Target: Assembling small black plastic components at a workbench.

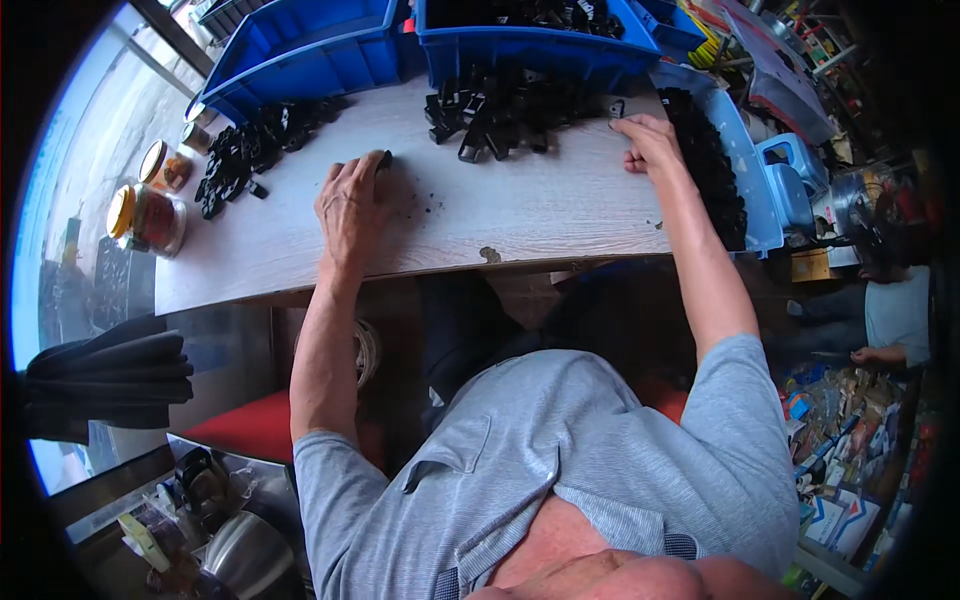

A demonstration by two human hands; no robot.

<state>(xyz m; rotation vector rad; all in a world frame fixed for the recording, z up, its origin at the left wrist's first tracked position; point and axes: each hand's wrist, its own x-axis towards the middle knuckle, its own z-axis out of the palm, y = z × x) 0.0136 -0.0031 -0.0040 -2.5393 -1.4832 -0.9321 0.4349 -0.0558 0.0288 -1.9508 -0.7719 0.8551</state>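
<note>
My left hand (pixel 348 208) rests on the pale wooden table (pixel 450 215), its fingers closed round a small black plastic part (pixel 385 159) that shows by the thumb and fingertips. To the right, my right hand (pixel 652 146) pinches a small dark piece with a light spot (pixel 617 108) between thumb and finger, just above the tabletop. A heap of black plastic parts (pixel 495 108) lies between the two hands, toward the back. Farther left spreads another heap of similar black parts (pixel 245 155).
Two blue bins, one at back left (pixel 300 62) and one at back centre (pixel 535 55), line the far edge. Beside my right forearm stands a light blue tray (pixel 738 150) of black parts. Lidded jars (pixel 150 220) stand at the left edge. Another person (pixel 895 315) is at far right.
</note>
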